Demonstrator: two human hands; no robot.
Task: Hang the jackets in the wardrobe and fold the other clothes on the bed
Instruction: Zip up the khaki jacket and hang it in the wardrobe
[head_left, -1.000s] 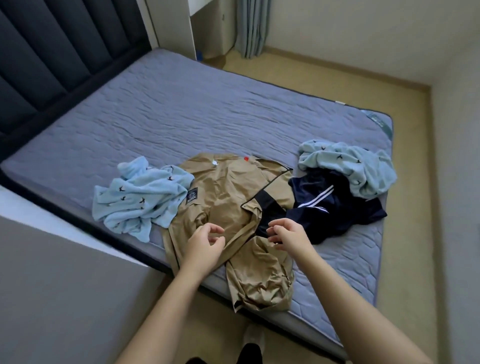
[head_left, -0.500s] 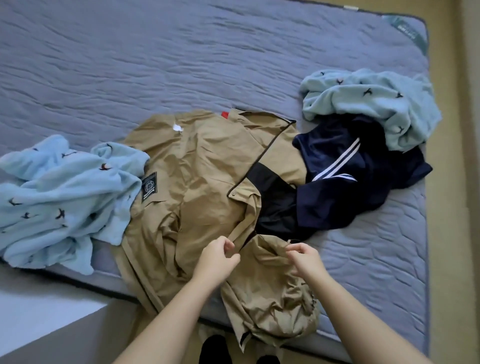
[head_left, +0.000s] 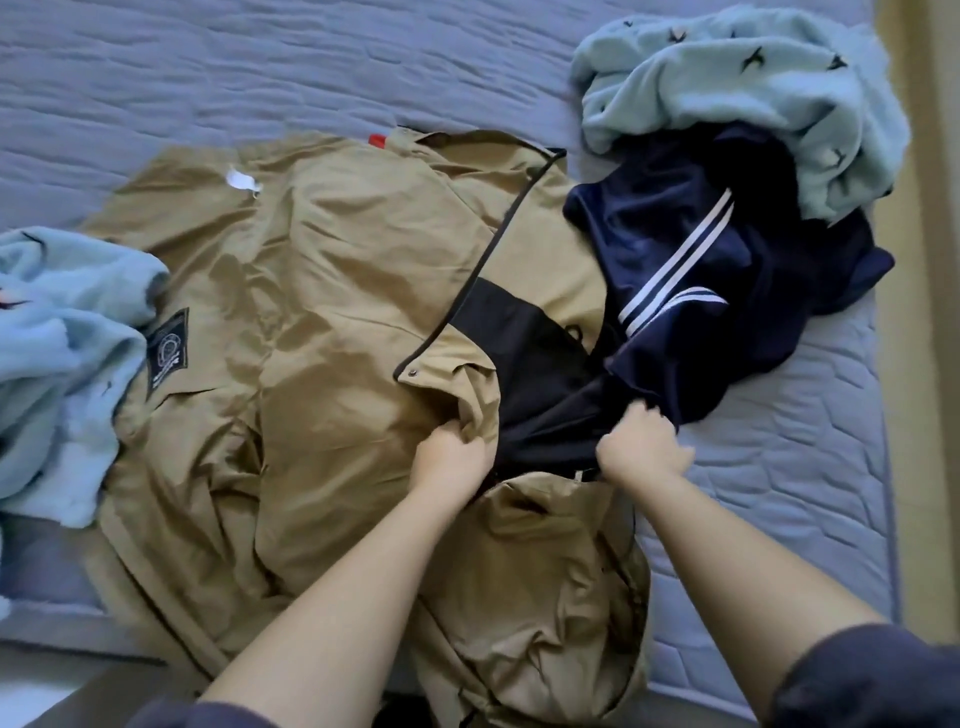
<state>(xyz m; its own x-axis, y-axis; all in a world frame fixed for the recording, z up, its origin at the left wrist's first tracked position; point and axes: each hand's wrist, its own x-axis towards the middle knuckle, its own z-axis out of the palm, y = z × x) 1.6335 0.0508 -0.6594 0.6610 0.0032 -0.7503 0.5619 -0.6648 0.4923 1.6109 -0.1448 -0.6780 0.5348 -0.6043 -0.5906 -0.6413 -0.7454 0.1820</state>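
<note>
Near the front edge of the bed (head_left: 779, 467), the tan jacket (head_left: 337, 364) lies spread open, partly under a navy garment (head_left: 701, 291). Both hands have moved up from its bunched lower part. The left hand (head_left: 452, 452) now grips the front flap and the right hand (head_left: 641, 447) clutches dark fabric (head_left: 545, 405) beside it, probably readying a lift for hanging.

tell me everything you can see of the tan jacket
The tan jacket lies spread and creased on the bed, partly hanging over the near edge. Thin, crisp-looking cloth, black lining, dark piping and a snap on the front edge, black patch, white tag, red tab. The left hand grips its front flap; the right hand grips dark cloth at the opening. A navy garment lies on its right side, a light blue garment touches its left.
</note>
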